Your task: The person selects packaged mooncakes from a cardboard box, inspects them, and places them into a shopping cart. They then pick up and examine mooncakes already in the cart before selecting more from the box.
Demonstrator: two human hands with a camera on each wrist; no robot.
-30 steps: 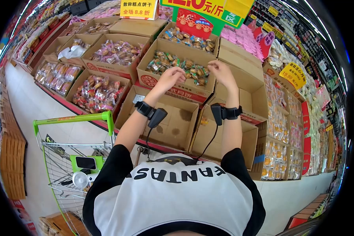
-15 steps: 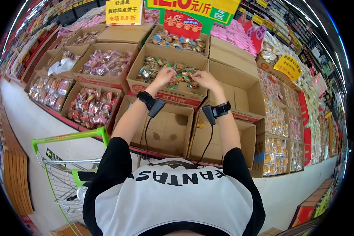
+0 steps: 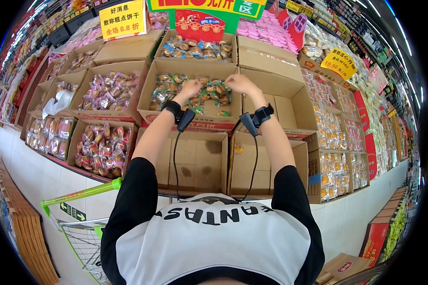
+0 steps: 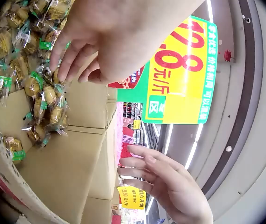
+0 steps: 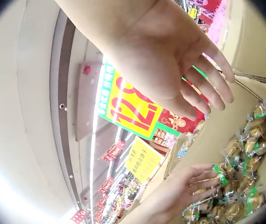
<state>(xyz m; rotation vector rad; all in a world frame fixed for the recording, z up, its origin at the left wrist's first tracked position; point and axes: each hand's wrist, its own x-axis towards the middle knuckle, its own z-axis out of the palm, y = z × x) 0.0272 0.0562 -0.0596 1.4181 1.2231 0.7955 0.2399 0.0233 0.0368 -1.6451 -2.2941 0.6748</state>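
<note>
Two hands: both reached over one brown cardboard box with red print on its front wall (image 3: 207, 126); the arms came in from either side, which probably left the packets between them in reach of both.
Left hand (image 4: 116, 39): its fingers were slightly bent and a little apart, low over the packets; whether the fingertips touched one could not be told, and no pinch showed.
Right hand (image 4: 172, 189): it was open, with the fingers loosely spread and nothing seen in them, above the packets near the box's right side.
Packets: small brown pastries in clear wrappers with green labels (image 3: 216, 90) lay heaped in the box, along its left and back parts and towards the right, with brown cardboard showing between them near the front.
Neighbouring boxes: pink-wrapped packets (image 3: 109, 90) and red-wrapped packets (image 3: 102, 147) sat in separate boxes at the left, blue-marked packets (image 3: 195, 48) in one behind, seemingly to keep the kinds apart.
Price sign: the yellow-and-green sign (image 4: 179, 70) stood up behind, likely so that it could be read over the boxes.
Cart: a wire shopping cart with a green handle (image 3: 81, 194) stood beside the display, at the person's left.
</note>
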